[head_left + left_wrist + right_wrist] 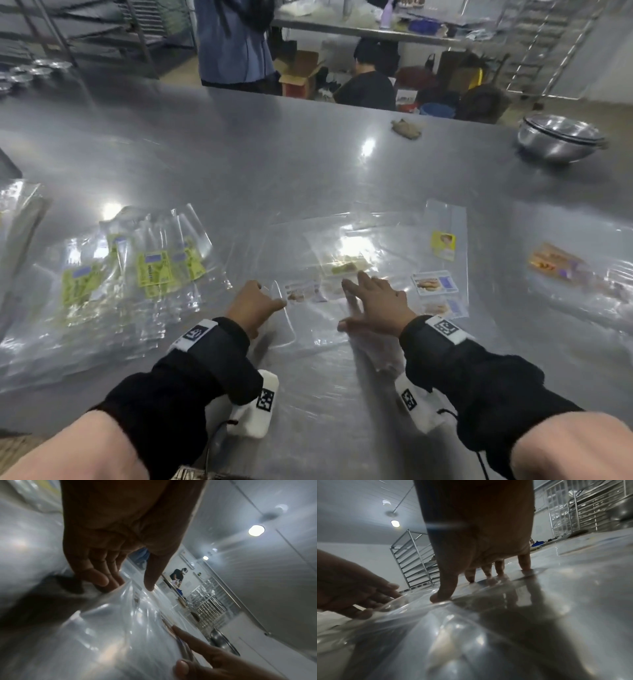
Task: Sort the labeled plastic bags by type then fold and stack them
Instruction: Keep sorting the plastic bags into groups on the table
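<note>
A clear plastic bag point(318, 329) with a food-picture label point(305, 291) lies on the steel table point(239, 154) in front of me. My left hand point(267, 298) curls its fingers point(102, 580) at the bag's raised left edge, with the thumb sticking out. My right hand point(363, 298) presses flat on the bag with its fingers point(524, 563) spread. A pile of green-labelled bags point(150, 270) lies to the left. Bags with a yellow label point(443, 245), blue-and-white labels point(435, 284) and an orange label point(555, 263) lie to the right.
Stacked steel bowls point(561, 140) stand at the far right of the table and a brown rag point(407, 128) lies near its far edge. Small metal dishes point(24, 73) sit far left. Two people point(233, 41) are beyond the table, and wire racks point(419, 561) stand around.
</note>
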Demonstrator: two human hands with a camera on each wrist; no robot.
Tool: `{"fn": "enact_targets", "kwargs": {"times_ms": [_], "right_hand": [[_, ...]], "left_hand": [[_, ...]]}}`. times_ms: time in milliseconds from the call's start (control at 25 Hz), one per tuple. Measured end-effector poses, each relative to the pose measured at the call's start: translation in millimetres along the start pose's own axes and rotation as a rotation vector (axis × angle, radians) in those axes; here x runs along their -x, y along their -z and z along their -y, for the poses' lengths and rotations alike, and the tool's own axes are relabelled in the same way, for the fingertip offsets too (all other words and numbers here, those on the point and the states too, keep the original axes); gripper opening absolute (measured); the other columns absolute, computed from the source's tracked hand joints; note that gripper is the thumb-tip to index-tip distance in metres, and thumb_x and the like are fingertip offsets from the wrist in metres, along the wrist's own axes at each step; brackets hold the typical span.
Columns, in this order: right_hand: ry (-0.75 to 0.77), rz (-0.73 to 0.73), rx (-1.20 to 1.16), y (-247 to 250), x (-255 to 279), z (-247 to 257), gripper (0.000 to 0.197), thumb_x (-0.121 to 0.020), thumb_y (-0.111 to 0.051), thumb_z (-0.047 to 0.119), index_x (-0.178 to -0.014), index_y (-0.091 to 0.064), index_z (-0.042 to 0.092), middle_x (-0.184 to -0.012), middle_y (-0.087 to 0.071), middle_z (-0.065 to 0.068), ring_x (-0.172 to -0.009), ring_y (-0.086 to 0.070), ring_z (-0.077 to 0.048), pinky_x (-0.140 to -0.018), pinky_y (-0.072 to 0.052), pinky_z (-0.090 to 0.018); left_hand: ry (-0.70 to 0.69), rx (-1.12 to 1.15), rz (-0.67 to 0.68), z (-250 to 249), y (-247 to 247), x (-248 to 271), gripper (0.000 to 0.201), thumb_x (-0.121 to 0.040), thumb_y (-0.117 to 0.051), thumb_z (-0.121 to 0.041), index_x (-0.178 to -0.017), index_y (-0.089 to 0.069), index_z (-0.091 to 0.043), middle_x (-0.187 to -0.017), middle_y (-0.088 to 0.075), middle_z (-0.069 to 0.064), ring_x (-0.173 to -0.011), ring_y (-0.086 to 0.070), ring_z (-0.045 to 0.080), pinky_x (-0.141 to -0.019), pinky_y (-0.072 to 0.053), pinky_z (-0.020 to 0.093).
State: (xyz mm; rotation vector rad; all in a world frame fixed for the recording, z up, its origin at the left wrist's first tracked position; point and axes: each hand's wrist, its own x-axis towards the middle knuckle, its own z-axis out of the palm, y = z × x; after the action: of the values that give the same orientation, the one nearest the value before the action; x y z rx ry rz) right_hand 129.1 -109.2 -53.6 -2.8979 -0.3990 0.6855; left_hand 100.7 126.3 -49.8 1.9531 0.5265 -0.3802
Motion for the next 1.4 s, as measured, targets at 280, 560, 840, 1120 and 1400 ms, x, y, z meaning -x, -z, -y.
{"fn": "enact_targets", "kwargs": {"times_ms": [280, 560, 840, 1120, 1400], "right_hand": [[0.006, -0.09, 0.044, 2.6, -0.7, 8.1, 0.071, -0.082, -0.052, 0.064, -0.144, -0.025, 0.042, -0.154, -0.019, 0.0, -0.139, -0.021, -0.026, -0.107, -0.021, -0.053], [-0.049, -0.256, -0.389, 12.7, -12.2, 4.4, 0.027, -0.095, -0.051, 0.033, -0.118, -0.064, 0.032, -0.125, -0.06, -0.001, -0.111, -0.056, -0.021, -0.096, -0.043, -0.036], [0.187, -0.068, -0.155, -9.9, -2.4, 45.7, 0.055, -0.084, -0.061, 0.051, -0.134, -0.048, 0.033, -0.153, -0.027, -0.004, -0.141, -0.023, -0.022, -0.115, -0.015, -0.039], [-0.02, -0.327, -0.681, -9.0, 2.2, 35.5, 0.057, -0.089, -0.062, 0.023, -0.139, -0.039, 0.007, -0.143, -0.04, -0.009, -0.132, -0.038, -0.025, -0.11, -0.03, -0.033], [-0.023, -0.202, -0.175, -12.7, 0.3, 26.3, 0.047, -0.088, -0.06, 0.024, -0.133, -0.05, 0.031, -0.143, -0.038, -0.003, -0.13, -0.034, -0.026, -0.102, -0.033, -0.035]], "left_hand": [[0.005, 0.275, 0.02, -0.8, -13.1, 4.8, 0.027, -0.083, -0.063, 0.007, -0.096, -0.045, -0.007, -0.077, -0.05, 0.007, -0.064, -0.05, 0.017, -0.042, -0.045, 0.021], [-0.006, 0.364, -0.045, 8.8, 0.7, 5.8, 0.064, -0.086, -0.046, 0.018, -0.138, -0.028, -0.015, -0.107, -0.052, 0.027, -0.061, -0.063, 0.024, -0.039, -0.046, 0.02], [0.059, 0.451, 0.063, 3.1, 0.0, 6.0, 0.09, -0.07, -0.065, -0.069, -0.121, -0.047, 0.003, -0.092, -0.06, 0.017, -0.074, -0.065, 0.024, -0.063, -0.056, 0.045], [0.034, 0.381, 0.024, 7.1, 11.4, 3.2, 0.04, -0.071, -0.071, 0.011, -0.094, -0.046, -0.012, -0.12, -0.054, 0.03, -0.112, -0.056, 0.042, -0.1, -0.044, 0.052], [0.009, 0.516, 0.19, 12.9, 24.0, -3.2, 0.049, -0.081, -0.064, 0.008, -0.121, -0.042, -0.012, -0.112, -0.059, 0.016, -0.088, -0.061, 0.024, -0.066, -0.054, 0.029]]}}
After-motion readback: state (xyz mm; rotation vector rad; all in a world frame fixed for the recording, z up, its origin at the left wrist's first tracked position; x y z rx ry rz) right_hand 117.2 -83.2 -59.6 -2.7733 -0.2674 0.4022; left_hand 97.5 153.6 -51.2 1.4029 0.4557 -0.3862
